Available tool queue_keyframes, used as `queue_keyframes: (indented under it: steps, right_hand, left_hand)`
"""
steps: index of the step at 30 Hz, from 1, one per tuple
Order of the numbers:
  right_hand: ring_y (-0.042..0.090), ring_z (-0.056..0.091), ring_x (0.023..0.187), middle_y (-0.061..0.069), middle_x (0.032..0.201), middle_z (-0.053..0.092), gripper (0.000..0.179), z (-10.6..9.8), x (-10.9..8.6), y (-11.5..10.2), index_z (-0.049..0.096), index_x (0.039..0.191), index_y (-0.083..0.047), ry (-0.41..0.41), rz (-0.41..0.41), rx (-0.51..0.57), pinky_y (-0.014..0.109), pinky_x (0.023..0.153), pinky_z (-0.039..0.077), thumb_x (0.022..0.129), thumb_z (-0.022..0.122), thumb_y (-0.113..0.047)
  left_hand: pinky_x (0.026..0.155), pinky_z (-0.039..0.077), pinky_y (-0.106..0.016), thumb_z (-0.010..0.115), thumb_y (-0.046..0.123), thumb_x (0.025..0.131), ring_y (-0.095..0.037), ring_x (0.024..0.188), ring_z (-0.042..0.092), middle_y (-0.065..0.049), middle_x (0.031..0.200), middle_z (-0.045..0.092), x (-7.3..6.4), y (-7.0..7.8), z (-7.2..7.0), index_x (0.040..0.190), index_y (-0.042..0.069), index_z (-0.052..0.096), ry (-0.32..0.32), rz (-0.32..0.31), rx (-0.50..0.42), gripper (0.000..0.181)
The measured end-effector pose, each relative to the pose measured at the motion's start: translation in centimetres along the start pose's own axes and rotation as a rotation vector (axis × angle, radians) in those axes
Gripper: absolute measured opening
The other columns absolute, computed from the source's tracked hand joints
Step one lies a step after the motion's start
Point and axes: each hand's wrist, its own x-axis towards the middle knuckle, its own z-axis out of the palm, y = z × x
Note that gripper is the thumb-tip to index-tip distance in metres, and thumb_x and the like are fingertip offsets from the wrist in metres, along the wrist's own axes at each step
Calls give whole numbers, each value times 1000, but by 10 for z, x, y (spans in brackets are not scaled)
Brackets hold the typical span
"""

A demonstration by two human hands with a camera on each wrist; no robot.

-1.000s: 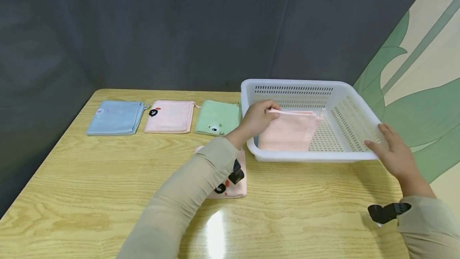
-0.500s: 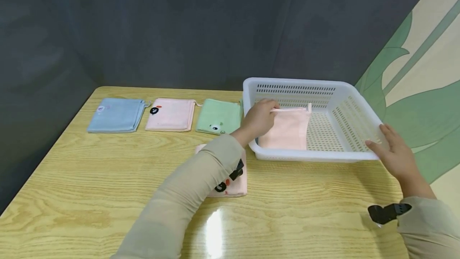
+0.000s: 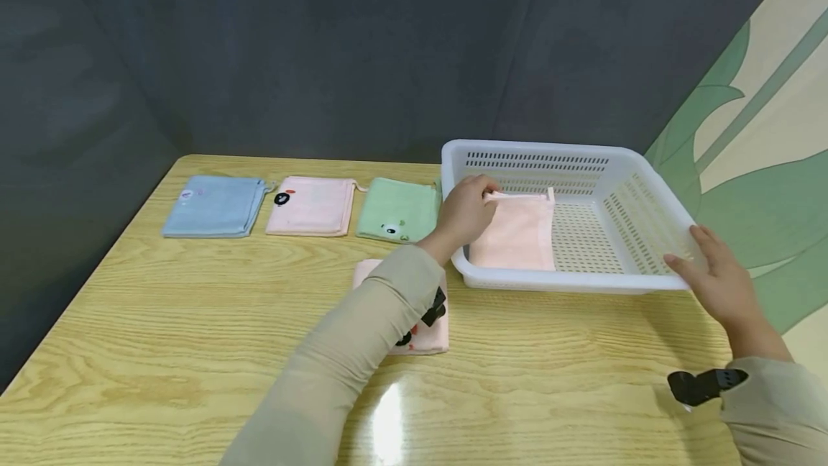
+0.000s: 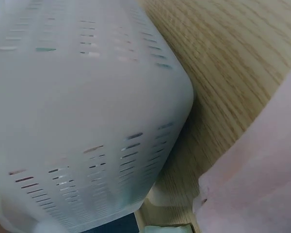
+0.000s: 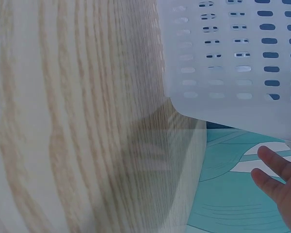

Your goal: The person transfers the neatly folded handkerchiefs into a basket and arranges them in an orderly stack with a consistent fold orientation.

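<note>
In the head view, my left hand pinches the upper left edge of a folded pink hand towel. That towel sits inside the left part of a white perforated plastic basket, its hanging loop at the upper right corner. My right hand holds the basket's front right corner, thumb over the rim and fingers outside. In the right wrist view, two fingers extend below the rim, apart from the wall. Under my left forearm lies another pink towel with a black embroidered patch, partly hidden.
Along the back of the wooden table, a blue towel, a pink towel and a green towel lie folded in a row left of the basket. A dark curtain hangs behind; a leaf-patterned wall stands right.
The pink towel's right end has swung left and come down, so it hangs straighter inside the basket. My left hand still pinches it; my right hand keeps its place on the basket.
</note>
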Motion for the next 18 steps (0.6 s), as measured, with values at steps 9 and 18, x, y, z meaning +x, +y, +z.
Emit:
queue_keyframes:
  steps: [9,18]
  right_hand:
    - [47,-1,122,21,140,-1,65,-1,2,0,5,135,4,4,-11,-3,64,89,3,88,42,-23]
    - [46,-2,122,22,140,-2,65,0,1,-2,5,135,4,4,-14,9,64,89,1,89,41,-22]
  left_hand:
    - [78,40,-20,46,11,89,-12,97,49,0,107,51,-1,5,0,113,11,54,-61,8,196,25]
    - [71,39,-19,48,19,88,-8,86,50,5,97,53,-1,1,1,105,15,57,-47,57,154,20]
